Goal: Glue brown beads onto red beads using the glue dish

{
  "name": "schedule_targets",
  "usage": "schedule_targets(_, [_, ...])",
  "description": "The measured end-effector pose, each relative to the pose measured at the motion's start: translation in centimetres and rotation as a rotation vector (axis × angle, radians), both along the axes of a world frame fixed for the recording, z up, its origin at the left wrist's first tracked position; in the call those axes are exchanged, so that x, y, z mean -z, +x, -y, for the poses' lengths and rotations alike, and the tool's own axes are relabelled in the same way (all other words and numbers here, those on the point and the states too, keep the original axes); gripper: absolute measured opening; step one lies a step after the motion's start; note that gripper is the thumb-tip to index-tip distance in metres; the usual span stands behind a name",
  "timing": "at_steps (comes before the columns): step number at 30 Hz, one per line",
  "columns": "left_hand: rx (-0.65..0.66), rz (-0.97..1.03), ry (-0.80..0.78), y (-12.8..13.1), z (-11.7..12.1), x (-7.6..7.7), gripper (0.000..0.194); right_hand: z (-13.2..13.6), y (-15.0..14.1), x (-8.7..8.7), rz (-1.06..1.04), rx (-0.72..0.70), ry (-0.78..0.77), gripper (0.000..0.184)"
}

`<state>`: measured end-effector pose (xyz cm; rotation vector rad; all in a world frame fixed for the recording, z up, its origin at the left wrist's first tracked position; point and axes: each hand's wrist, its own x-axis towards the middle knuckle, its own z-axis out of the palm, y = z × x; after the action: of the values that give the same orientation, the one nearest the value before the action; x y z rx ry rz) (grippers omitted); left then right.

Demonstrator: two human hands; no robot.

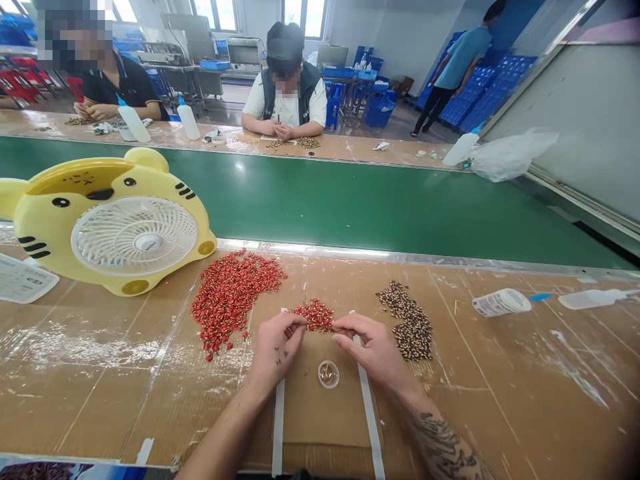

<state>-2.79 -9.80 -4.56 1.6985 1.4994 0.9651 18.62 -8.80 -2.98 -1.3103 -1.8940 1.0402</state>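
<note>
A small heap of red-and-gold pieces [315, 315] lies on the worktop, between the fingertips of both hands. At its left edge is my left hand [279, 341], thumb and fingers pressed together; anything pinched there is too small to make out. My right hand [370, 345] reaches the heap's right edge with bent fingers, thumb a little apart from the forefinger, and nothing visible in between. Below the heap, a small round clear cup [329, 375] stands on a brown cardboard sheet [325, 420] with pale tape along its sides.
A larger red pile [230, 297] lies left, a dark-and-gold pile [410, 323] right. A yellow fan [135, 220] stands at left; a white bottle [503, 303] lies at right. Beyond runs a green belt [350, 200], with a seated co-worker [285, 93] across it.
</note>
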Motion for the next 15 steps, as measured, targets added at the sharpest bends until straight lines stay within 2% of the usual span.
schedule_targets(2, [-0.005, -0.102, -0.041, 0.1, -1.5, 0.2, 0.018, -0.3, 0.9, 0.6, 0.004, 0.002, -0.009, 0.015])
schedule_targets(6, [0.03, -0.232, -0.022, -0.8, -2.3, 0.3, 0.018, -0.1, 1.7, 1.7, -0.041, -0.148, -0.06, 0.016])
schedule_targets(12, [-0.156, -0.466, 0.08, -7.6, 1.1, -0.5, 0.02, 0.6, 0.8, 2.3, -0.081, -0.231, -0.13, 0.016])
schedule_targets(15, [-0.073, -0.58, 0.039, -9.7, 2.6, -0.3, 0.022, 0.8, 0.3, 2.3, -0.081, -0.27, -0.11, 0.01])
